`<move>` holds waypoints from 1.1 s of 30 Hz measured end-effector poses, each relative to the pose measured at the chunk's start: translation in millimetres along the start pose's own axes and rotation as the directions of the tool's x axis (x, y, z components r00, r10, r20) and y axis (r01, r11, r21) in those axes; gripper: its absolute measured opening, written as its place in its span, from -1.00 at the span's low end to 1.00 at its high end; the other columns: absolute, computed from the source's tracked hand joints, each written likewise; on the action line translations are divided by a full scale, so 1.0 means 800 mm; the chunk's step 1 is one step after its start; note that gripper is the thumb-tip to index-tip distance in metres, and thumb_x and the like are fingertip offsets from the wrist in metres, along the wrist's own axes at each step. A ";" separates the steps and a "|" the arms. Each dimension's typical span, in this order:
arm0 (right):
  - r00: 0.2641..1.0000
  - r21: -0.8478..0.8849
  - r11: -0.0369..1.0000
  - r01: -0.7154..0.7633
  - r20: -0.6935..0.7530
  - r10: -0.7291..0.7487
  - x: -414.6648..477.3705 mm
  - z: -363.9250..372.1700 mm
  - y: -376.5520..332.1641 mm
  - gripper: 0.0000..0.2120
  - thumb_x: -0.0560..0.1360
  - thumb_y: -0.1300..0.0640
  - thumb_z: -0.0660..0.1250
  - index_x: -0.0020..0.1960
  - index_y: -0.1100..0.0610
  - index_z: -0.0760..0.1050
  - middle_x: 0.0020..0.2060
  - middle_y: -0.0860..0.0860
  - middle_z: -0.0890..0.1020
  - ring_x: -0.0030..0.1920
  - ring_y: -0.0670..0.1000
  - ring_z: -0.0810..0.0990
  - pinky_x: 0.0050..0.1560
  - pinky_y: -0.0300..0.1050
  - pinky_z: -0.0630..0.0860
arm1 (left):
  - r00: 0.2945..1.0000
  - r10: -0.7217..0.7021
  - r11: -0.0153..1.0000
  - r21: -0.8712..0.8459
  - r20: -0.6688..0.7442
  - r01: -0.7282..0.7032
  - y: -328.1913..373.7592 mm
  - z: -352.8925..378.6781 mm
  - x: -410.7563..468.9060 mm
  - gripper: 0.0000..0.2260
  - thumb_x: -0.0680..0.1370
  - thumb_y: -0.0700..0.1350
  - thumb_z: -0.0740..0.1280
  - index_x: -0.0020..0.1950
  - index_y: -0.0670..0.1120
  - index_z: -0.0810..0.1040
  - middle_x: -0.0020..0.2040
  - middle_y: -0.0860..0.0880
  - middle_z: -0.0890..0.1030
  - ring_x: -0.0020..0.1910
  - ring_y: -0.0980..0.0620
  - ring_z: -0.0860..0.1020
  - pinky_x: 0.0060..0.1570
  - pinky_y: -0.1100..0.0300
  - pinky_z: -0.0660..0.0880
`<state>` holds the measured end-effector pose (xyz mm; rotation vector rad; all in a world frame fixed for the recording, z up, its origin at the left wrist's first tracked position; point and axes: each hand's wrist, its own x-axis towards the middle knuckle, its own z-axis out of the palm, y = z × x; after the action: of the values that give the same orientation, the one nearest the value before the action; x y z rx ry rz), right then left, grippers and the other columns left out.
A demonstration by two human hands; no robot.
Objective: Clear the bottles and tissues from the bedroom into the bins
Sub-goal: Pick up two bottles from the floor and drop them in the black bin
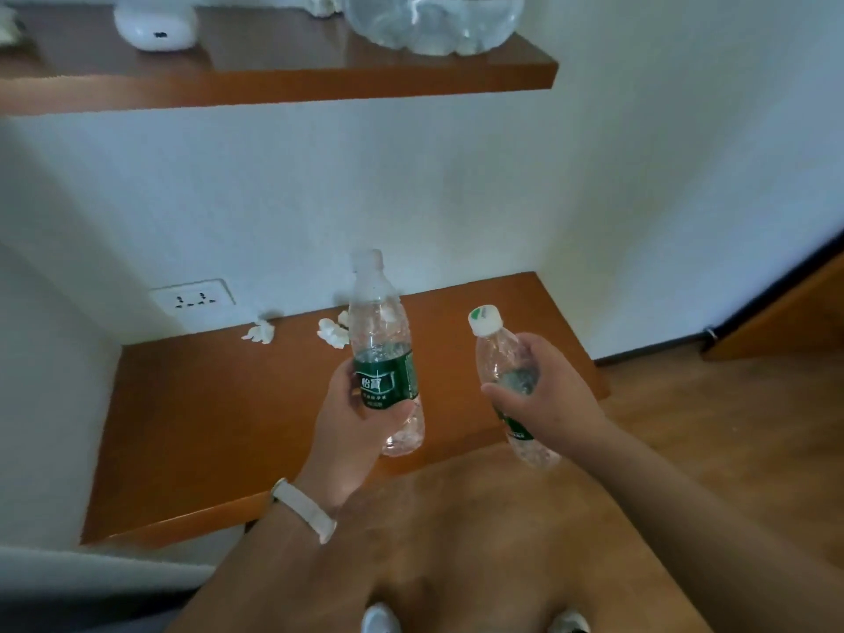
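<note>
A person stands over a low wooden ledge point(205, 427), each hand full: the left hand point(361, 431) grips an upright green-labelled bottle point(383, 354), the right hand point(543, 390) a second bottle point(502, 376) tilted cap-left. Both look nearly empty. Crumpled tissues point(331, 332) lie ahead by the wall, nearer the left hand (no bin in sight). A large water jug point(434, 20) sits on the upper shelf point(274, 79).

Two small plastic bottles are in view, one point(382, 354) with a green label and one point(504, 381) tilted beside it. One large water jug point(434, 20) stands above. Three crumpled tissues: point(259, 332), point(332, 333), point(343, 318).
</note>
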<state>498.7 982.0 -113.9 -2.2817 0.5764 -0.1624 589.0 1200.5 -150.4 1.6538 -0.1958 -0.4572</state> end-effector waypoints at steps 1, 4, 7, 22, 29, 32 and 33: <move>1.000 0.008 1.000 -0.013 -0.028 0.014 -0.006 -0.012 0.007 -0.52 0.38 -0.11 0.49 0.14 -0.26 0.27 -0.02 -0.25 0.50 -0.06 -0.16 0.56 -0.18 -0.32 0.46 | 1.000 0.009 1.000 0.012 0.029 -0.010 0.005 0.013 -0.001 -0.37 0.39 -0.15 0.55 0.36 0.13 0.35 0.16 0.20 0.58 0.09 0.20 0.59 -0.07 0.25 0.57; 0.994 0.042 0.998 -0.055 -0.096 0.059 -0.022 -0.050 0.035 -0.51 0.38 -0.10 0.50 0.13 -0.27 0.25 -0.05 -0.27 0.49 -0.08 -0.18 0.54 -0.19 -0.32 0.46 | 0.994 0.031 0.998 0.047 0.108 -0.036 0.017 0.057 -0.001 -0.41 0.40 -0.14 0.55 0.27 0.24 0.36 0.13 0.26 0.57 0.08 0.26 0.57 -0.11 0.32 0.53; 0.984 0.074 0.993 -0.091 -0.148 0.101 -0.041 -0.097 0.075 -0.48 0.38 -0.10 0.49 0.19 -0.24 0.26 -0.03 -0.26 0.48 -0.07 -0.19 0.53 -0.20 -0.33 0.45 | 0.984 0.051 0.995 0.080 0.169 -0.066 0.029 0.113 -0.004 -0.40 0.39 -0.13 0.56 0.30 0.21 0.36 0.15 0.23 0.56 0.08 0.25 0.57 -0.03 0.25 0.56; 0.808 0.281 0.919 -0.277 -0.449 0.381 -0.246 -0.389 0.365 -0.55 0.38 -0.11 0.48 0.16 -0.24 0.32 0.00 -0.22 0.52 -0.02 -0.15 0.55 -0.14 -0.29 0.46 | 0.837 0.133 0.954 0.160 0.530 -0.253 0.079 0.540 -0.106 -0.40 0.42 -0.16 0.52 0.35 0.11 0.31 0.17 0.20 0.54 0.01 0.30 0.59 -0.15 0.34 0.54; 0.659 0.344 0.878 -0.332 -0.581 0.477 -0.344 -0.474 0.447 -0.63 0.37 -0.10 0.47 0.04 -0.27 0.34 -0.03 -0.21 0.54 -0.03 -0.14 0.55 -0.12 -0.29 0.43 | 0.693 0.149 0.935 0.128 0.705 -0.331 0.091 0.700 -0.166 -0.42 0.41 -0.21 0.52 0.33 0.07 0.36 0.11 0.16 0.59 -0.03 0.29 0.61 -0.16 0.30 0.59; 0.581 0.392 0.846 -0.361 -0.615 0.533 -0.376 -0.490 0.476 -0.61 0.37 -0.11 0.47 0.05 -0.25 0.32 -0.01 -0.21 0.52 0.00 -0.11 0.55 -0.06 -0.25 0.45 | 0.623 0.153 0.933 0.096 0.767 -0.347 0.095 0.750 -0.177 -0.43 0.41 -0.23 0.52 0.33 0.03 0.36 0.13 0.14 0.59 0.01 0.24 0.61 -0.15 0.30 0.57; 0.553 0.406 0.834 -0.374 -0.624 0.552 -0.386 -0.492 0.486 -0.60 0.36 -0.12 0.47 0.07 -0.25 0.32 0.01 -0.21 0.51 0.02 -0.10 0.54 -0.02 -0.22 0.45 | 0.596 0.151 0.934 0.084 0.789 -0.348 0.095 0.764 -0.180 -0.44 0.41 -0.23 0.53 0.32 0.03 0.37 0.13 0.12 0.59 0.03 0.20 0.62 -0.13 0.27 0.58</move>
<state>-27.1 628.5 -96.1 -1.6815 1.4835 -0.8495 221.1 688.4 -95.5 1.5145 -1.1686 -0.9441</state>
